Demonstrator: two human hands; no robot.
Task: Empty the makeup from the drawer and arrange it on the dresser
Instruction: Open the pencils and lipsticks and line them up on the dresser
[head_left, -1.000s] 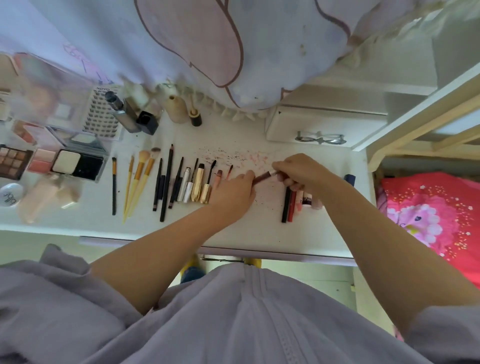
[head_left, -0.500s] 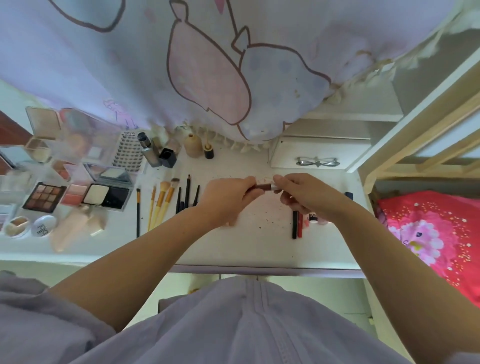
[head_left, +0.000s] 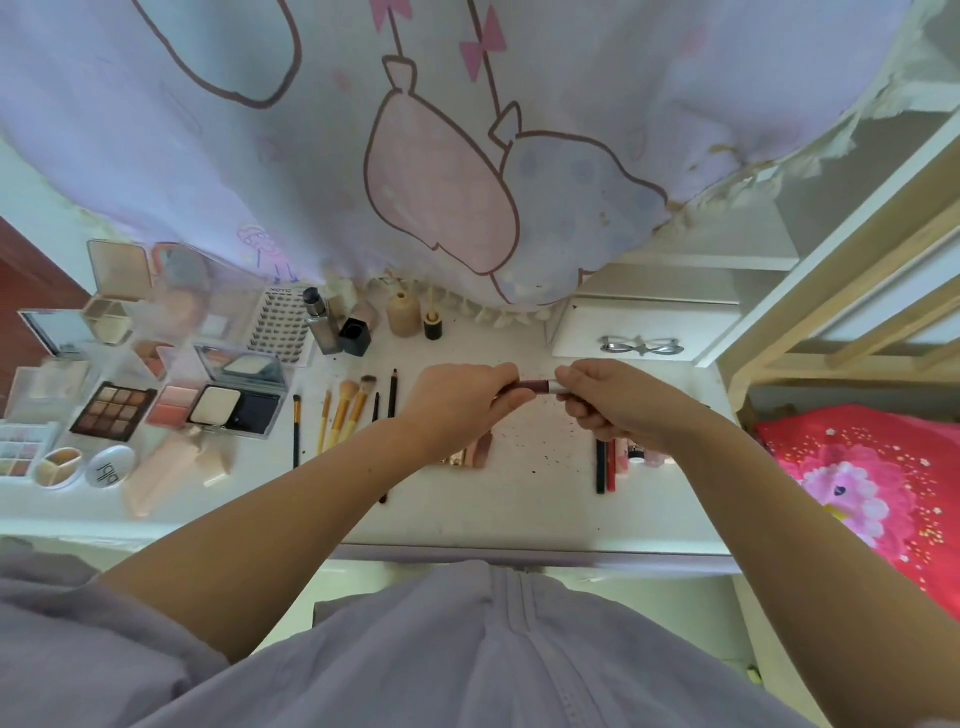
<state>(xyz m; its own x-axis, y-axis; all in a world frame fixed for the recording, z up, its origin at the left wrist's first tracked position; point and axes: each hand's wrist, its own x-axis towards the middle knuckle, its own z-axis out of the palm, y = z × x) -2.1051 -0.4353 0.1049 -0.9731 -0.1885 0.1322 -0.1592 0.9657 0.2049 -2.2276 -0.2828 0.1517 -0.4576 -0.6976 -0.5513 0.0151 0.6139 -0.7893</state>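
Note:
Both hands hold one dark red lip pencil (head_left: 537, 385) level above the white dresser top (head_left: 519, 499). My left hand (head_left: 462, 397) grips its left end and my right hand (head_left: 608, 397) pinches its silver right end. Brushes and pencils (head_left: 348, 410) lie in a row left of my left hand, with more tubes (head_left: 475, 454) partly hidden under that wrist. Below my right hand lie a black pencil and red pencils (head_left: 605, 465). A small white drawer (head_left: 641, 327) with a silver bow handle sits shut at the back right.
Palettes and compacts (head_left: 208, 405) crowd the left of the dresser. Bottles (head_left: 337, 327) and a beige vase (head_left: 404, 314) stand at the back under a hanging lilac curtain (head_left: 441, 156). Dark crumbs speckle the middle. A red flowered bedspread (head_left: 872, 478) lies to the right.
Both hands lifted the lip pencil off the dresser and now hold it level between them. The view tilted up, showing more curtain and the left palettes.

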